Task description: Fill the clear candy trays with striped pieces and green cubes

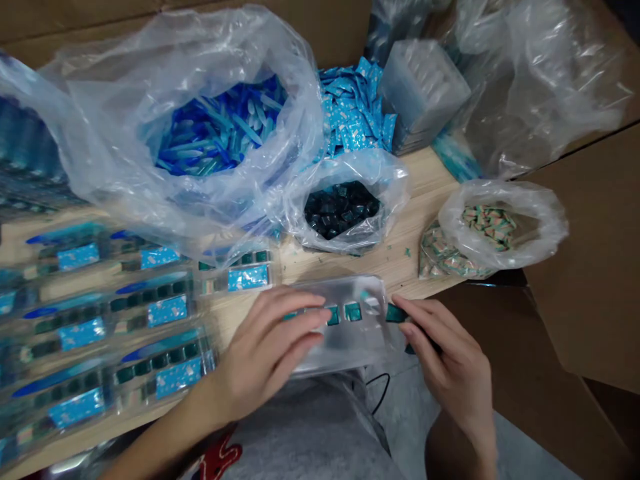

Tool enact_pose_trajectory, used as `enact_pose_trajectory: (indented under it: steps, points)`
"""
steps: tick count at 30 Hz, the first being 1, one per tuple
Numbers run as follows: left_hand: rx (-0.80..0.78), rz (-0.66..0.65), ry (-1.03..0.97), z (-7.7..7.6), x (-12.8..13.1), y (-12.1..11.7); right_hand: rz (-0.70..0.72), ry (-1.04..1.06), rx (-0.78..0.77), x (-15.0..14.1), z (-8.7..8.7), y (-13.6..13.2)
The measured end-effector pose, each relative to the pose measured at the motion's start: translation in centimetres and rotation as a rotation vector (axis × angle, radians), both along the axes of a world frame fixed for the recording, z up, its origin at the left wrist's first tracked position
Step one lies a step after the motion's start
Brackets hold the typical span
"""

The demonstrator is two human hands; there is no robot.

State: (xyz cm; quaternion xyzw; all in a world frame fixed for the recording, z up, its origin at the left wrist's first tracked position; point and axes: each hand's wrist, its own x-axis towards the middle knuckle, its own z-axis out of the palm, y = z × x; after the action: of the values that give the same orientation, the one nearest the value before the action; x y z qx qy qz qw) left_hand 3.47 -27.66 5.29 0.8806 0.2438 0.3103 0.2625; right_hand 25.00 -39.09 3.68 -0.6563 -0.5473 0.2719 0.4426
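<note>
A clear plastic tray (345, 350) lies at the table's front edge, with a row of small dark teal square pieces (353, 311) in it. Over its left part spreads my left hand (280, 333), fingers stretched out and tips close to one of the pieces; what lies under them is partly hidden. Beyond the tray's right end, my right hand (445, 347) pinches a dark teal piece (397, 313) between thumb and fingers. Another dark bit shows below that thumb. Behind the tray, an open plastic bag (395, 177) holds many dark teal pieces (343, 208).
Filled trays (173, 310) with blue sticks and blue packets cover the table's left. At the back stand a large bag of blue sticks (220, 130), a pile of blue packets (355, 110) and stacked clear trays (425, 87). A bag of small patterned pieces (490, 227) sits right, beside cardboard (590, 267).
</note>
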Motion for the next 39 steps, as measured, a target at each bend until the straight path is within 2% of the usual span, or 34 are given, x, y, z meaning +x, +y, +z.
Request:
enact_pose_trajectory:
  steps: [3,8,13,17,21,24,27,30,35,37,39]
  points:
    - [-0.016,0.016,0.064,0.1,-1.6,0.1,0.158,-0.116,-0.035,1.3,-0.1,0.9]
    - [-0.010,-0.183,0.277,0.8,-2.2,-1.4,0.312,-0.270,-0.047,1.7,0.1,2.2]
    - [0.014,-0.238,0.456,-0.5,-1.5,-2.2,0.344,-0.372,-0.077,1.9,0.0,2.3]
    - [0.064,-0.232,0.511,-1.4,-1.5,-2.3,0.273,-0.280,-0.050,1.7,-0.5,1.9]
    - [0.055,-0.234,0.498,-1.7,-1.8,-2.4,0.054,-0.150,-0.010,1.8,-1.0,0.7]
    - [0.026,-0.261,0.477,-2.0,-1.9,-2.5,-0.064,-0.117,-0.069,2.0,-1.3,-0.5]
    - [0.097,-0.262,0.525,-2.1,-1.5,-2.9,-0.075,-0.041,-0.144,1.7,-1.6,-1.4]
    - [0.196,-0.215,0.555,-1.1,-1.1,-3.2,-0.083,0.037,-0.189,1.1,-1.3,-1.9]
    - [0.069,-0.208,0.405,2.4,-1.6,-2.8,-0.145,0.247,-0.151,0.5,-0.3,-1.8]
    - [0.120,-0.235,0.352,3.2,-1.9,-2.7,-0.108,0.397,-0.127,0.3,-0.1,-1.4]
    - [0.168,-0.290,0.320,3.4,-2.1,-2.8,-0.041,0.521,-0.148,0.2,0.1,-1.2]
